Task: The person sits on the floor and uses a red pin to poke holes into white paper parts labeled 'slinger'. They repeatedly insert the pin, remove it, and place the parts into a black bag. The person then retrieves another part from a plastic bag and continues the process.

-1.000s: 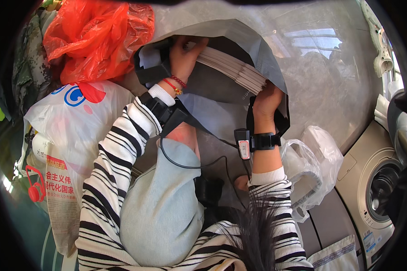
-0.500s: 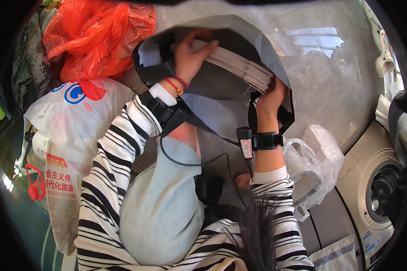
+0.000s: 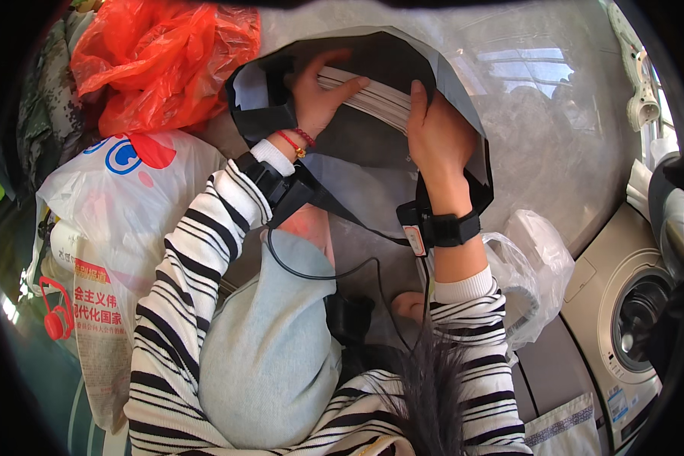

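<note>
A grey bag with a dark lining (image 3: 365, 156) gapes wide before me. Inside it lies a stack of thin white sheets (image 3: 371, 99), edges facing up, slanting down to the right. My left hand (image 3: 317, 97) grips the stack's left end, thumb along the near edge and fingers behind. At the other end, my right hand (image 3: 441, 137) wraps the stack with its thumb raised; its fingers are hidden behind the sheets. A black strap (image 3: 349, 211) crosses the near side of the bag, below my wrists.
On the left sit a crumpled red plastic bag (image 3: 163, 68) and a full white plastic bag (image 3: 129, 197). A clear plastic bag (image 3: 536, 266) lies right of my right forearm, near a washing machine (image 3: 615, 327). A thin black cable (image 3: 319, 277) hangs across my lap.
My right hand has turned and shifted from under the stack's right end to around its side, thumb now up. The fanned right edges are now covered. My left hand stays nearly in place.
</note>
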{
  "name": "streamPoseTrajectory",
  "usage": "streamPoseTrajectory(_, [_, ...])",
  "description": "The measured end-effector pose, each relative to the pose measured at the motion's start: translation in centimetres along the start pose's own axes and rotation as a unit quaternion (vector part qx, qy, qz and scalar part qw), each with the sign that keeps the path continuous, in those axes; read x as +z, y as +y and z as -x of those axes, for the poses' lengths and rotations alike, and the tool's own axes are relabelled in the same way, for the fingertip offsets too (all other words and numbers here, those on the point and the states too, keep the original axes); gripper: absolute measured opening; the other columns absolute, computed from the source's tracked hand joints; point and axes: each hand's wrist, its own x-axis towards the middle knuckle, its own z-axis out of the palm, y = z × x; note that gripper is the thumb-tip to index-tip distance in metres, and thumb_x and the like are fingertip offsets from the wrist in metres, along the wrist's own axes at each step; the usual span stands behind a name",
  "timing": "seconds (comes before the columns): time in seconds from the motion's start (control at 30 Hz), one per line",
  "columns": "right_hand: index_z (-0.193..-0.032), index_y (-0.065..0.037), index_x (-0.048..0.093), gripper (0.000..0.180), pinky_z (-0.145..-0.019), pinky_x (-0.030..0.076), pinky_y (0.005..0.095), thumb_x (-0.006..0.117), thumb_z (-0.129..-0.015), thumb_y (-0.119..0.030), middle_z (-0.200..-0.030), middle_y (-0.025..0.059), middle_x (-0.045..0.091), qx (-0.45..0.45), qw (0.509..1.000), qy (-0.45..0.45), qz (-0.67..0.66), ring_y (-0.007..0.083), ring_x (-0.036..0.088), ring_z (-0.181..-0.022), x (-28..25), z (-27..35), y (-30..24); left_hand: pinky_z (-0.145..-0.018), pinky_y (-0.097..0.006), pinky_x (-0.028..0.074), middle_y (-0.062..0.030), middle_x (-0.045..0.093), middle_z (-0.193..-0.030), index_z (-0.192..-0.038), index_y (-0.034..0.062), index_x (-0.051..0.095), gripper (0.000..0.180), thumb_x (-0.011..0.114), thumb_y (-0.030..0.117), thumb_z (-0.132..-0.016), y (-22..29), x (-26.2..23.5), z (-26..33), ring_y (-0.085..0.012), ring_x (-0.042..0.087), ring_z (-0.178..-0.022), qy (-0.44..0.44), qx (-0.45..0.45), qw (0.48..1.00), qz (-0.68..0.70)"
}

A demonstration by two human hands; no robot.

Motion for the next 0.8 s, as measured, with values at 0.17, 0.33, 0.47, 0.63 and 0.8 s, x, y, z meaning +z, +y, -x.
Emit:
streamPoseTrajectory(0.17, [-0.095, -0.002, 0.065, 0.032, -0.064, 0.050, 0.0421, 0.051, -0.091, -0.030, -0.087, 0.0165, 0.066, -0.064, 0.963, -0.146, 0.217, 0.0349, 0.063, -0.078, 0.9, 0.6, 0.2, -0.080, -0.026, 0.048, -0.0049, 0.067, -0.096, -0.106, 0.0024, 0.064, 0.046, 0.083, 0.020, -0.068, 0.0, 0.3, -0.5, -0.0138, 0.062, -0.089, 0.054, -0.042, 0.998, 0.013])
streamPoseTrajectory(0.33, [-0.095, -0.002, 0.064, 0.021, -0.073, 0.051, 0.0425, 0.052, -0.085, -0.015, -0.097, 0.0197, 0.065, -0.115, 0.991, 0.063, -0.020, 0.0364, 0.062, -0.086, 2.2, 0.2, 3.5, -0.077, -0.027, 0.049, -0.0078, 0.068, -0.094, -0.101, 0.0017, 0.065, 0.041, 0.082, 0.024, -0.070, 0.2, 0.3, -0.9, -0.0131, 0.062, -0.087, 0.003, -0.044, 0.999, 0.016])
streamPoseTrajectory(0.47, [-0.101, 0.002, 0.061, 0.022, -0.076, 0.049, 0.0412, 0.050, -0.085, -0.007, -0.104, 0.0201, 0.062, -0.091, 0.992, 0.027, -0.087, 0.0353, 0.060, -0.090, 2.6, 0.3, 6.5, -0.081, -0.028, 0.048, -0.0075, 0.067, -0.100, -0.104, 0.0012, 0.064, 0.040, 0.080, 0.022, -0.073, -0.7, 0.0, -0.6, -0.0138, 0.062, -0.091, 0.006, -0.042, 0.998, -0.041])
streamPoseTrajectory(0.63, [-0.124, 0.000, 0.049, 0.035, -0.090, 0.043, 0.0345, 0.046, -0.095, -0.021, -0.120, 0.0094, 0.055, 0.282, 0.813, 0.019, -0.509, 0.0237, 0.054, -0.106, 2.9, 1.8, 7.1, -0.083, -0.029, 0.048, -0.0073, 0.066, -0.105, -0.107, 0.0006, 0.064, 0.036, 0.076, 0.012, -0.076, -1.4, 0.2, -0.5, -0.0171, 0.061, -0.097, 0.033, -0.055, 0.997, -0.035])
streamPoseTrajectory(0.8, [-0.128, -0.005, 0.049, 0.045, -0.096, 0.041, 0.0342, 0.038, -0.098, -0.037, -0.121, 0.0076, 0.055, 0.358, 0.650, 0.032, -0.670, 0.0207, 0.053, -0.110, 4.4, 2.3, 5.0, -0.093, -0.039, 0.041, -0.0075, 0.067, -0.101, -0.097, 0.0055, 0.067, 0.021, 0.066, 0.022, -0.083, 1.3, 0.8, -0.9, -0.0225, 0.060, -0.101, -0.021, 0.198, 0.928, -0.314])
